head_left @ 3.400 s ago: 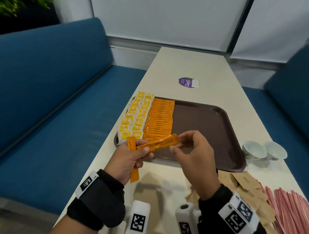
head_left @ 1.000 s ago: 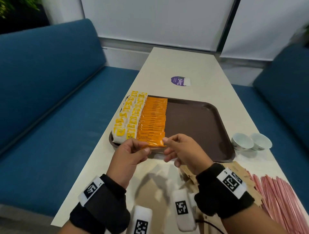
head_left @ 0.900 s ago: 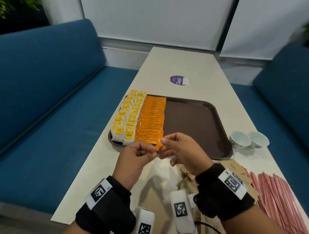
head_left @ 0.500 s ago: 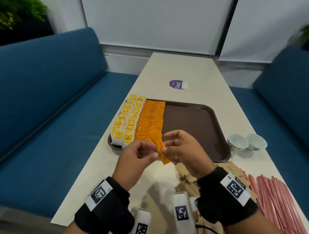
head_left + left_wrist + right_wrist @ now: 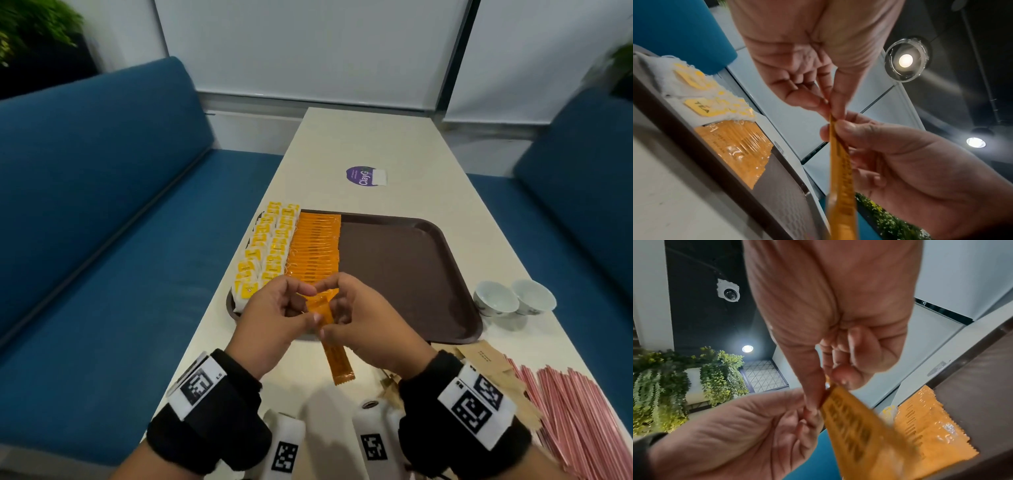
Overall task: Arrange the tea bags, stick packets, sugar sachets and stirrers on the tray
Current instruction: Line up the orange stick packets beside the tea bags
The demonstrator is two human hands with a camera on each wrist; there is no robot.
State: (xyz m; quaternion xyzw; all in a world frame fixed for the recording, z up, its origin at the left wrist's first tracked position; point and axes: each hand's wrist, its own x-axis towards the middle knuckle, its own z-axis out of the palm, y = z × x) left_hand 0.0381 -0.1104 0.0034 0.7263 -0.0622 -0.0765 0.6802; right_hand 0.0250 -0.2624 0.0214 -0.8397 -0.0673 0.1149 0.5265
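Both hands hold one orange stick packet (image 5: 337, 358) upright above the near rim of the brown tray (image 5: 411, 274). My left hand (image 5: 305, 305) pinches its top between thumb and forefinger (image 5: 835, 112). Just below, my right hand (image 5: 337, 308) pinches the same packet (image 5: 859, 426); its lower end hangs free over the table. On the tray's left side lie two rows of yellow-tagged tea bags (image 5: 267, 253) and a row of orange stick packets (image 5: 315, 250). Brown sugar sachets (image 5: 486, 359) and red stirrers (image 5: 582, 411) lie on the table at the right.
Two small white cups (image 5: 496, 301) stand right of the tray. A purple round sticker (image 5: 364, 175) lies farther up the table. Blue benches (image 5: 102, 205) flank the narrow white table (image 5: 376, 137). The tray's right half is bare.
The packet was held level at the near end of the orange row; it has since swung round and now hangs upright between both hands, nearer to me.
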